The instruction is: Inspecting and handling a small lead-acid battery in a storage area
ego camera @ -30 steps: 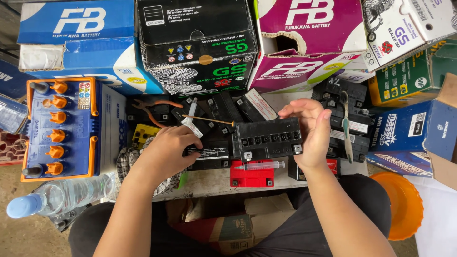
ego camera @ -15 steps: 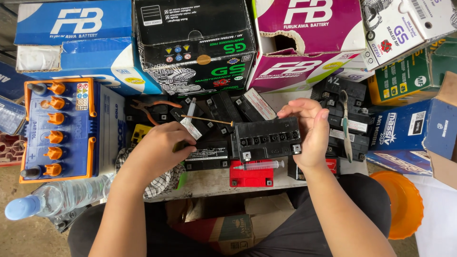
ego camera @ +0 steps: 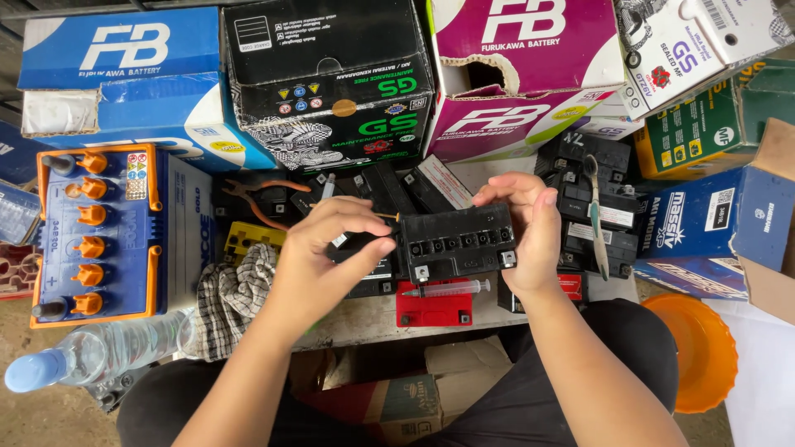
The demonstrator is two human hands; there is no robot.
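A small black battery (ego camera: pixel 458 242) with a row of open filler holes is tilted up over the workbench. My right hand (ego camera: pixel 527 232) grips its right end. My left hand (ego camera: pixel 331 248) sits just left of it, fingers pinched on a thin tool whose tip points at the battery's upper left corner. A clear syringe (ego camera: pixel 447 289) lies on a red battery (ego camera: pixel 434 310) right below.
Several black batteries (ego camera: pixel 592 203) crowd the bench. A blue battery with orange caps (ego camera: pixel 98 233) stands at the left, pliers (ego camera: pixel 257 203) and a checked rag (ego camera: pixel 232 295) beside it. Cardboard boxes (ego camera: pixel 331 79) line the back. A water bottle (ego camera: pixel 91 360) and an orange basin (ego camera: pixel 691 352) flank my knees.
My left hand has risen toward the battery and now pinches the thin tool at its left end. The right hand keeps its hold.
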